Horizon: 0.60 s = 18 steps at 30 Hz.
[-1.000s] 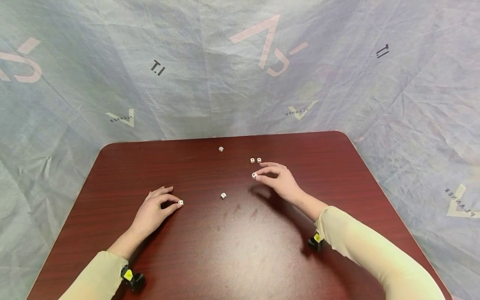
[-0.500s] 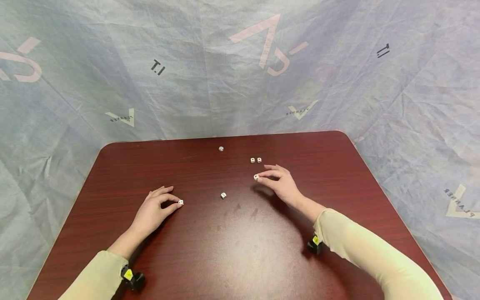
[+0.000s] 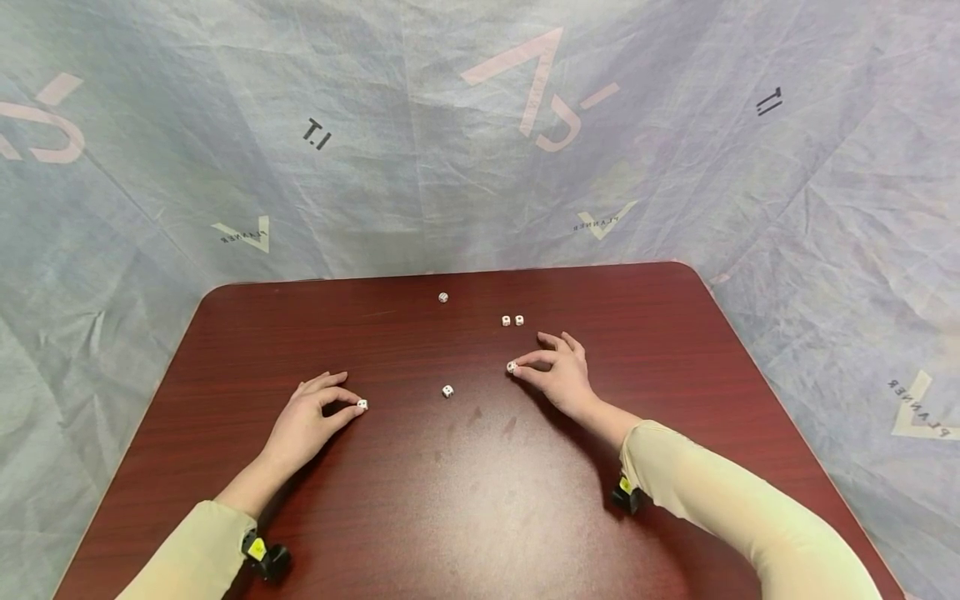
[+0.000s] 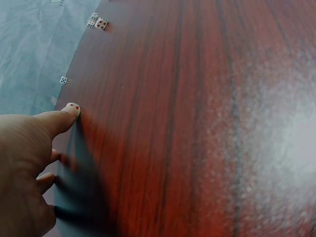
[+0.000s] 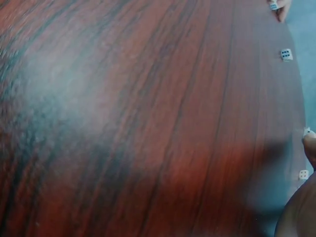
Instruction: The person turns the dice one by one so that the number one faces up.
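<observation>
"White dice, dark red table (image 3: 405,500). What is each hand doing?"

"Pinching. The left hand (image 3: 303,421) has thumb and index finger on the left die (image 3: 362,404). The right hand (image 3: 562,379) grips the right die (image 3: 512,367) the same way, its other fingers held away from it."

"Is that right one off the wood?"

"I can't tell. Nor can I for the left one; the thumb covers much of it in the left wrist view."

"So what worries you?"

"Slipping. Both dice are small and sit right at the fingertips, so I'd expect an uneven squeeze to shoot one out. The middle die (image 3: 447,391) lies between the two held ones, and a stray could knock it over."

"And the others?"

"Beyond the right hand, one die (image 3: 506,320) has its neighbour (image 3: 519,320) just beside it. Those raised fingers could brush the pair if the hand swings away from the body. The far die (image 3: 443,297) is near the back edge; a hard bump might send it off the table."

"What would you ask for?"

"Even pressure, and a gentle release with both fingers together."
</observation>
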Each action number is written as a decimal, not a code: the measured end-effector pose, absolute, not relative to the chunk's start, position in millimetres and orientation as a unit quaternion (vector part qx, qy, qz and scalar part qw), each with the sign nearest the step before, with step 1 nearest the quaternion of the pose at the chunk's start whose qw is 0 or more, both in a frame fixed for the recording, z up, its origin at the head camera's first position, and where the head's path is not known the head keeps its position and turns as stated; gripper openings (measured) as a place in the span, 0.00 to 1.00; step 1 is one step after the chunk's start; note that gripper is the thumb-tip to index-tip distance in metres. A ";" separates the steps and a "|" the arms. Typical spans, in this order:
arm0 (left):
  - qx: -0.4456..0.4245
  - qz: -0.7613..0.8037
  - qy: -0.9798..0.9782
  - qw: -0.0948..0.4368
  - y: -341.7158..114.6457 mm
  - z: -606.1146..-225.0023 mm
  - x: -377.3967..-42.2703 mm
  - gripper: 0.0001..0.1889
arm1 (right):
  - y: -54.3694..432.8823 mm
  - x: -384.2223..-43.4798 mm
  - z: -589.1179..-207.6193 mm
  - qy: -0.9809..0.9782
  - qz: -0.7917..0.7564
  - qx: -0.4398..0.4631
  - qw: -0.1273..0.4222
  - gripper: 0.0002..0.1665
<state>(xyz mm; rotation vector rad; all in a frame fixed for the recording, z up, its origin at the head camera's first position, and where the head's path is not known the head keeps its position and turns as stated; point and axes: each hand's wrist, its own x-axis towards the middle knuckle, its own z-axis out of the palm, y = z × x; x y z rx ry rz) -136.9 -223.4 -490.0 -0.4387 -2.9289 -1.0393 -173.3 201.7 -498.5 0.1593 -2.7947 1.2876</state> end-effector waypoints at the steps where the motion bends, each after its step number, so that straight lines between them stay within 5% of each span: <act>1: -0.139 -0.331 -0.933 0.001 -223.4 -489.9 -136.9 0.06 | 201.6 -173.1 -498.7 -0.909 0.412 0.052 0.029 0.07; 18: -0.140 -0.332 -0.933 -0.001 -224.0 -490.5 -137.3 0.06 | 202.2 -169.3 -500.0 -0.919 0.389 0.057 0.031 0.05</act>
